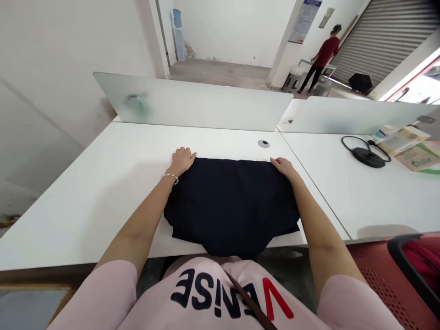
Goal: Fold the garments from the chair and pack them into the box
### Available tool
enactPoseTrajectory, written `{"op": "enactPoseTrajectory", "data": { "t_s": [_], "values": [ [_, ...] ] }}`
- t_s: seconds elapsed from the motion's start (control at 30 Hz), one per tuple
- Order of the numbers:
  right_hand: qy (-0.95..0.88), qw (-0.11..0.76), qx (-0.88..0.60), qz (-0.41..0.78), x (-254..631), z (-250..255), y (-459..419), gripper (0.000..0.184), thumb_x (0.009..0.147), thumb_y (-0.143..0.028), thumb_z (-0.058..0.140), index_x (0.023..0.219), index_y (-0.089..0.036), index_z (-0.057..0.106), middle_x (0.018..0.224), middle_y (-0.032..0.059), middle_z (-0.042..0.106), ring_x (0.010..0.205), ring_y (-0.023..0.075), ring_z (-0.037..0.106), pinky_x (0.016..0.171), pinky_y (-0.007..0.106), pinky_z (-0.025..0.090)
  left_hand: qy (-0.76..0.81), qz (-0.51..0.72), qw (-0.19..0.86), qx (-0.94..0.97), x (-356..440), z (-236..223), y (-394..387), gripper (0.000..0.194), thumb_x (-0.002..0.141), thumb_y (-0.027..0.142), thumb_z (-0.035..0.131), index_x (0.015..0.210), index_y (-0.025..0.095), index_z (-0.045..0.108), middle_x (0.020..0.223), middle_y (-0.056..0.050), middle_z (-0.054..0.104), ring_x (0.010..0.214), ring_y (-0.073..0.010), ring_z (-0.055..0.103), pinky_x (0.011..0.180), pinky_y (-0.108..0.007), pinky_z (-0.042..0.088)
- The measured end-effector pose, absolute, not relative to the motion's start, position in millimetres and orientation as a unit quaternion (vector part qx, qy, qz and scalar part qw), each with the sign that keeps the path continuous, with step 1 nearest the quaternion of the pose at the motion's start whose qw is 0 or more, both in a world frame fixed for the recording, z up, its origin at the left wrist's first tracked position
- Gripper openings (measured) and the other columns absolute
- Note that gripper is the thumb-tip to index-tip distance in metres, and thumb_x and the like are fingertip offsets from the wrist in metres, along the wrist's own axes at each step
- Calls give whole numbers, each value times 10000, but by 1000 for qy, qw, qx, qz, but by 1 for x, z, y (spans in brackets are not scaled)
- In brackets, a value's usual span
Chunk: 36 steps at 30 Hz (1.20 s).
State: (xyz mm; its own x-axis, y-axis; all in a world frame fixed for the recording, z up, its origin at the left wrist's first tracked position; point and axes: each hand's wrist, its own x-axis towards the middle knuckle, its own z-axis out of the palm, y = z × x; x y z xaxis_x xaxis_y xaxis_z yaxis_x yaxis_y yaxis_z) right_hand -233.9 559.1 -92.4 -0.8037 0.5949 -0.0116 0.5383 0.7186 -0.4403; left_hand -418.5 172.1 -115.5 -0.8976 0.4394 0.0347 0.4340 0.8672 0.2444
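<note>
A dark navy cloth [233, 206], seemingly folded in layers, lies spread on the white table [117, 183]. Its far edge runs nearly straight, while the near side is uneven and hangs over the table's front edge against my body. My left hand [183, 160], with a beaded bracelet at the wrist, is closed at the cloth's far left corner. At the far right corner my right hand [282, 166] pinches the edge between thumb and fingers. Parts of the fingers on both hands are hidden from this angle.
A frosted divider [206, 105] stands along the table's back, near a round cable hole [263, 144]. Rightward are a black round device with a cable [368, 156] and boxes [409, 142]. A red chair [381, 279] is at right; a person [325, 55] stands far off.
</note>
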Motion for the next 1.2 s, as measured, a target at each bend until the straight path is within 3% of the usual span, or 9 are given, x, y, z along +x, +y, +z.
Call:
{"op": "enactPoseTrajectory", "data": {
  "t_s": [0.1, 0.2, 0.3, 0.4, 0.6, 0.77, 0.83, 0.97, 1.2],
  "values": [
    [-920, 51, -310, 236, -236, -101, 564, 312, 841, -447, 669, 861, -135, 662, 883, 130, 685, 845, 242, 640, 806, 349, 491, 956, 171, 55, 233, -415, -126, 163, 397, 1009, 436, 360, 907, 155, 622, 982, -153, 671, 948, -302, 617, 820, -383, 444],
    [-921, 82, -294, 242, -228, -104, 566, 262, 791, -379, 686, 937, -164, 655, 896, 80, 687, 871, 216, 634, 822, 317, 473, 934, 258, 10, 246, -410, -129, 158, 340, 1006, 418, 390, 853, 188, 589, 792, -77, 647, 782, -236, 597, 712, -323, 405],
    [-919, 142, -279, 239, -219, -107, 571, 273, 814, -392, 614, 986, -182, 642, 874, 49, 673, 858, 199, 617, 836, 314, 452, 915, 323, -54, 235, -406, -130, 157, 347, 1007, 446, 395, 840, 203, 578, 744, -45, 620, 729, -207, 569, 681, -308, 381],
    [-916, 154, -282, 239, -220, -118, 572, 224, 770, -391, 617, 861, -186, 631, 764, 33, 636, 767, 196, 594, 786, 324, 450, 921, 321, -34, 217, -407, -137, 164, 328, 1000, 434, 422, 836, 204, 588, 751, -48, 629, 752, -215, 576, 674, -308, 378],
    [-913, 124, -303, 243, -229, -122, 574, 205, 738, -377, 661, 786, -188, 597, 699, 33, 611, 716, 198, 591, 782, 354, 480, 945, 203, -5, 256, -421, -133, 172, 324, 1013, 390, 402, 932, 172, 629, 907, -118, 680, 889, -275, 616, 780, -360, 437],
    [-898, 197, -317, 231, -159, -109, 579, 415, 819, -508, 562, 1024, -153, 631, 1050, 144, 659, 875, 223, 643, 861, 398, 510, 924, 147, -49, 349, -388, -95, 177, 407, 1019, 346, 409, 1286, 73, 550, 1291, -220, 586, 1197, -340, 542, 1005, -474, 426],
    [-880, 241, -334, 238, -114, -118, 574, 522, 813, -606, 538, 1059, -160, 651, 1080, 153, 663, 869, 235, 654, 815, 407, 531, 890, 159, -42, 425, -357, -85, 188, 485, 1043, 394, 351, 1389, 82, 488, 1403, -208, 533, 1321, -327, 476, 1119, -513, 352],
    [-839, 215, -401, 298, -38, -145, 542, 673, 781, -744, 500, 1087, -168, 666, 1008, 146, 691, 837, 253, 664, 771, 429, 548, 800, 137, -9, 584, -300, -97, 212, 575, 1054, 471, 273, 1538, 170, 353, 1613, -132, 330, 1514, -313, 236, 1221, -610, 150],
    [-809, 205, -466, 295, -16, -141, 478, 857, 791, -837, 370, 1248, -167, 646, 1081, 161, 690, 998, 314, 644, 946, 519, 488, 787, 143, -2, 600, -285, -140, 223, 589, 1038, 476, 348, 1574, 237, 303, 1652, -87, 244, 1536, -317, 186, 1216, -642, 158]
  ]
}}
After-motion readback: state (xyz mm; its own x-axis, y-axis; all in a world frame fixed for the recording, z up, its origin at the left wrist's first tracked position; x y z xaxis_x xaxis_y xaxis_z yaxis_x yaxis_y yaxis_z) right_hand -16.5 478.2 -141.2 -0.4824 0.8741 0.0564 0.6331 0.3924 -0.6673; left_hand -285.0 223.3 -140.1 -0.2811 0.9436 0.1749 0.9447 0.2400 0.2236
